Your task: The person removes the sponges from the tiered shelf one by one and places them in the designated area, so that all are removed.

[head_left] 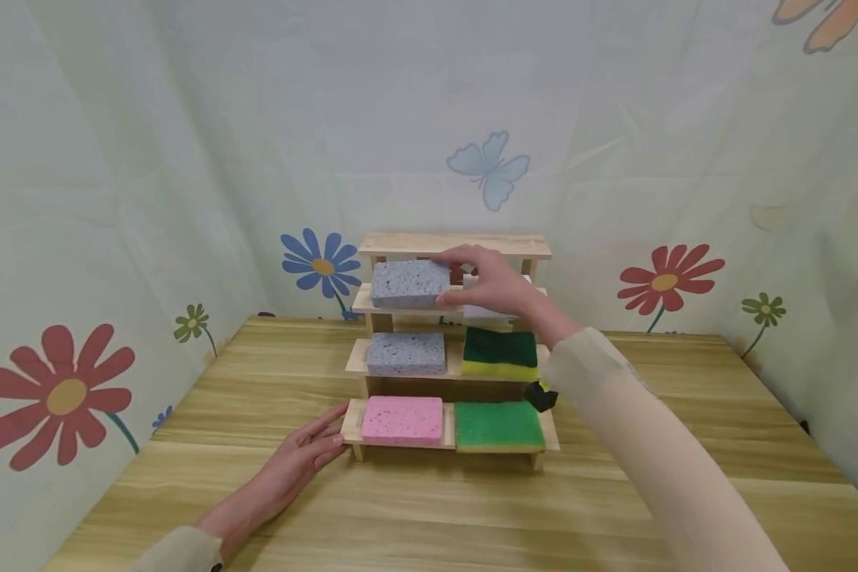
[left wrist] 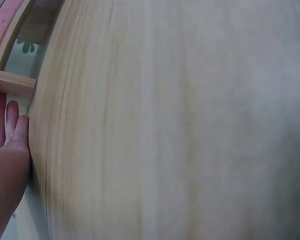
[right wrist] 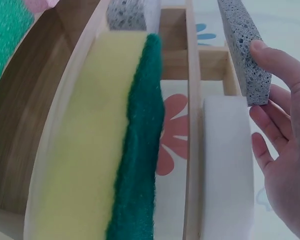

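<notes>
Sponge (head_left: 409,284), speckled grey, is being pinched at its right end by the grip of the right hand (head_left: 493,284), at left of the wooden rack's (head_left: 454,243) third tier (head_left: 361,301). Left hand (head_left: 302,459), grip unclenched, is touching the bottom tier's (head_left: 353,423) left end.

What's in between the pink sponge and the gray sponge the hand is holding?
Another gray sponge. It sits on the wooden step just above the pink sponge and below the gray one in the right hand. The head view shows it.
</notes>
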`<state>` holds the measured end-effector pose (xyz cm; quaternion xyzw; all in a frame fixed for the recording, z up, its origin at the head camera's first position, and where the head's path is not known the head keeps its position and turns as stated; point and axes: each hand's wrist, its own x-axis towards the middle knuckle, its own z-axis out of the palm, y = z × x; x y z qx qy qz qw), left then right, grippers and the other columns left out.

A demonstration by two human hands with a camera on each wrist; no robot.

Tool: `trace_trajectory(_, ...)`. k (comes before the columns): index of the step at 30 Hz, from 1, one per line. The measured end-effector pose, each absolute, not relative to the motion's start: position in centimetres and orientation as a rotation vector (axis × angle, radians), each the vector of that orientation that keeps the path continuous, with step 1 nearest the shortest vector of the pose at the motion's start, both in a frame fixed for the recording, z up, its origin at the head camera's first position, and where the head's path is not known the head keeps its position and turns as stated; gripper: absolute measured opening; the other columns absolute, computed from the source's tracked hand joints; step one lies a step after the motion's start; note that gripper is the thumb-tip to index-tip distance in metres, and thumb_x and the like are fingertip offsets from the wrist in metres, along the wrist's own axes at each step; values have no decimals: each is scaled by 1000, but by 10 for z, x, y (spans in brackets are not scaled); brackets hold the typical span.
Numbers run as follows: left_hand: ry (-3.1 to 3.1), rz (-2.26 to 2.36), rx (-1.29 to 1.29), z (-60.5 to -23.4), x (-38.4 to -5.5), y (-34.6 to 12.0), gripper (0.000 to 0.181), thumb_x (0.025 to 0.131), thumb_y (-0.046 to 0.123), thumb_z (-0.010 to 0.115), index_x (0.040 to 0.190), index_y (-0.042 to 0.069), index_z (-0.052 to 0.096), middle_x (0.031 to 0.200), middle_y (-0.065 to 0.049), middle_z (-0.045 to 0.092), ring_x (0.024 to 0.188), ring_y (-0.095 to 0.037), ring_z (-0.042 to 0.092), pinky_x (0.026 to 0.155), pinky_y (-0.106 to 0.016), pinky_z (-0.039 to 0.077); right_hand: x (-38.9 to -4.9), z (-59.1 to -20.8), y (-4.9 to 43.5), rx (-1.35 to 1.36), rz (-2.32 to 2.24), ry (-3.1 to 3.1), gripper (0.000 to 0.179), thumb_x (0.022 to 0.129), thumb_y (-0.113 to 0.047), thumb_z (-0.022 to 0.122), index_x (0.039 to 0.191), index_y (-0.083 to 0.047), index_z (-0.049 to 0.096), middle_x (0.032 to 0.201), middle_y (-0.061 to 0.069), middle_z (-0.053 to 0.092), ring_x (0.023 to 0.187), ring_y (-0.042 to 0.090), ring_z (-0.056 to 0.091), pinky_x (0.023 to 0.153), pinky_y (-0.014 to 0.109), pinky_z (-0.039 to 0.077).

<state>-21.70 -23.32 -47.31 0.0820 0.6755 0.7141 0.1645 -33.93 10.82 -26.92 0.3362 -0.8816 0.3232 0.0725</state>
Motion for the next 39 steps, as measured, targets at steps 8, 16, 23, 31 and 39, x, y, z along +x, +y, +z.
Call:
trace_trajectory(8,1928,2035,215,-471,-216,-232,66,102,19,54,158,9,21,155,-22,35,121,2,56,106,-18,49,-327,-266,115,1052,1095,-2505,68,83,-25,81,143,-14,53,143,6,56,119,26,55,101,49,51)
trace_trajectory(16,1929,2042,222,-470,-216,-232,67,101,18,55,158,7,21,154,-20,37,121,1,57,106,-18,49,-311,-258,129,1051,1127,-2370,68,83,-17,81,144,-12,52,146,7,53,123,27,52,99,50,51)
trace_trajectory(23,1919,2044,242,-471,-216,-233,66,102,18,54,158,7,20,151,-15,43,121,1,57,105,-18,49,-305,-253,152,982,1119,-2288,69,83,-13,80,145,-15,50,145,8,53,123,24,50,95,38,49)
trace_trajectory(31,1895,2041,241,-470,-216,-233,65,102,17,53,158,8,21,140,-1,53,122,0,57,106,-18,49,-299,-251,180,935,1184,-2177,70,82,-3,78,145,-16,51,144,7,53,121,12,49,89,17,47)
trace_trajectory(39,1907,2036,211,-470,-216,-232,67,101,18,55,158,9,21,149,-12,46,121,0,57,106,-18,49,-294,-262,208,834,1267,-2108,69,82,3,75,145,-14,52,146,9,53,120,4,47,90,13,45)
